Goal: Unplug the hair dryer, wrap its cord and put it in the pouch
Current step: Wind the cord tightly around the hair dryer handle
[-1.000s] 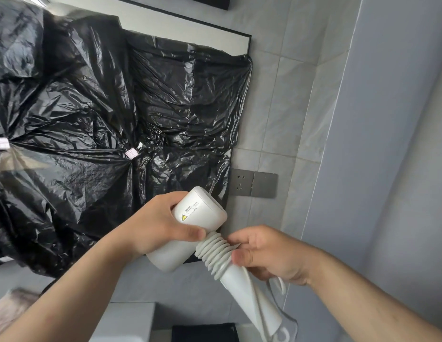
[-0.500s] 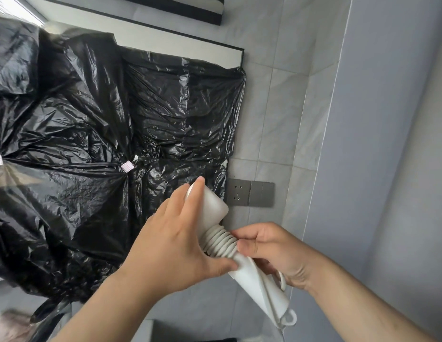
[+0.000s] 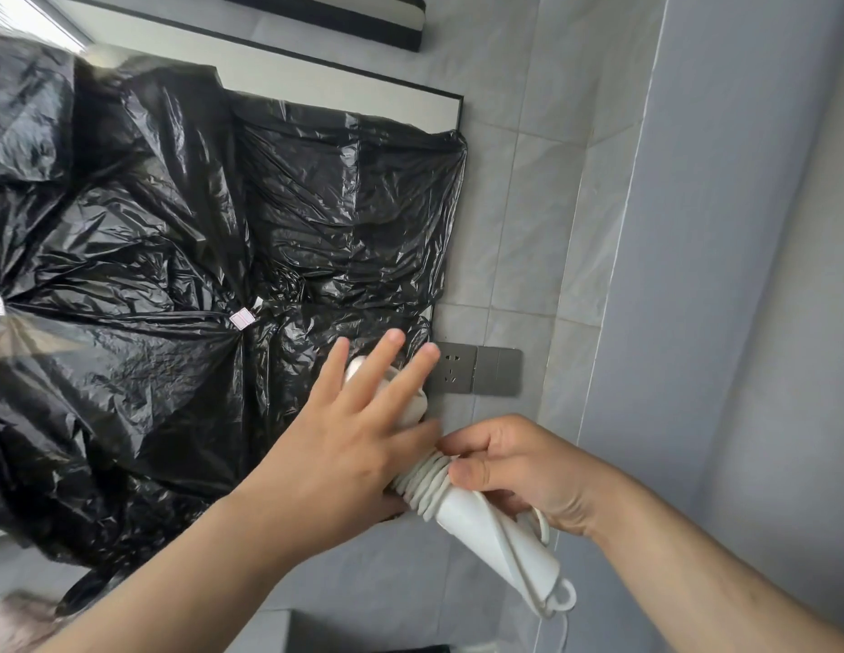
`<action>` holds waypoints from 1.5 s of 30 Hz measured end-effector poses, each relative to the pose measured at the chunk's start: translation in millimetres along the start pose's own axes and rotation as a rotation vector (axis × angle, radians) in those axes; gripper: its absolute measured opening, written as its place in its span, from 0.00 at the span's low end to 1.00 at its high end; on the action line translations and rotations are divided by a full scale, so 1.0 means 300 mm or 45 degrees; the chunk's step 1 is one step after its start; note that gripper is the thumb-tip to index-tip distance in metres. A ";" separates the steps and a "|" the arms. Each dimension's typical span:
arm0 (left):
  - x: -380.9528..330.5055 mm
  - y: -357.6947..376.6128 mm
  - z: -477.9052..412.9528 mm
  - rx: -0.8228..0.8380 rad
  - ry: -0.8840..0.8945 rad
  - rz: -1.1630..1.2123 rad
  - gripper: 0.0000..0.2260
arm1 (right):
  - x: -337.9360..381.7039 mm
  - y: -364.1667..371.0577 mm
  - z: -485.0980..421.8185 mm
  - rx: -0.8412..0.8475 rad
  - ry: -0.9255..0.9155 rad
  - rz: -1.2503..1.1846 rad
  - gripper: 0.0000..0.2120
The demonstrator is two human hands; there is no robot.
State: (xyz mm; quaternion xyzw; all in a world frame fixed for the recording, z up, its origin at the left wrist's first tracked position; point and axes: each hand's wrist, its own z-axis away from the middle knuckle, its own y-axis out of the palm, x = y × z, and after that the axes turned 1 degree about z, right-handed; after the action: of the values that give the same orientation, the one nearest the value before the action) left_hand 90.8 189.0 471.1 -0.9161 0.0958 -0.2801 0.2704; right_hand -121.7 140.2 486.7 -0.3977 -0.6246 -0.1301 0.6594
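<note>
A: What fills the left side?

B: Crumpled black plastic sheeting [image 3: 184, 256], glossy and creased, covering most of the wall there. A small pale tag [image 3: 241, 318] sits where several folds gather.

A: And moving toward the middle?

B: The left hand [image 3: 349, 445] lies over the white hair dryer [image 3: 486, 525], fingers spread and extended rather than curled. Its palm covers the dryer's barrel, so only a bit of white body shows between the fingers.

A: Where is the cord?

B: The cord [image 3: 422, 485] is wound in tight white coils around the top of the handle, just right of the left palm. More cord hangs loose below the handle's end, by a small hanging loop.

A: The right hand?

B: The right hand [image 3: 519, 468] is closed around the handle, thumb pressing on the coils, fingers curled behind.

A: Anything beyond that?

B: A grey wall socket [image 3: 476, 372] sits on the tiled wall just above the hands, with nothing plugged into it. Farther right is a plain grey wall panel [image 3: 740, 275].
</note>
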 end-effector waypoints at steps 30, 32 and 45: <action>-0.009 0.081 0.029 -0.261 -0.275 0.270 0.39 | -0.121 0.032 -0.014 -0.423 0.167 -0.646 0.12; -0.003 0.093 0.030 -0.214 -0.270 0.266 0.38 | -0.119 0.033 -0.019 -0.435 0.204 -0.620 0.14; -0.028 0.110 0.044 -0.185 -0.516 0.483 0.26 | -0.091 0.084 -0.035 -0.432 0.306 -0.252 0.13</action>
State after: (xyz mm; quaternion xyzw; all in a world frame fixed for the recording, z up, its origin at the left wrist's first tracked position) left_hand 90.5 170.1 439.8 -0.9361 0.2293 -0.0279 0.2653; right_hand -102.4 140.4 453.2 -0.4213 -0.5466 -0.3436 0.6369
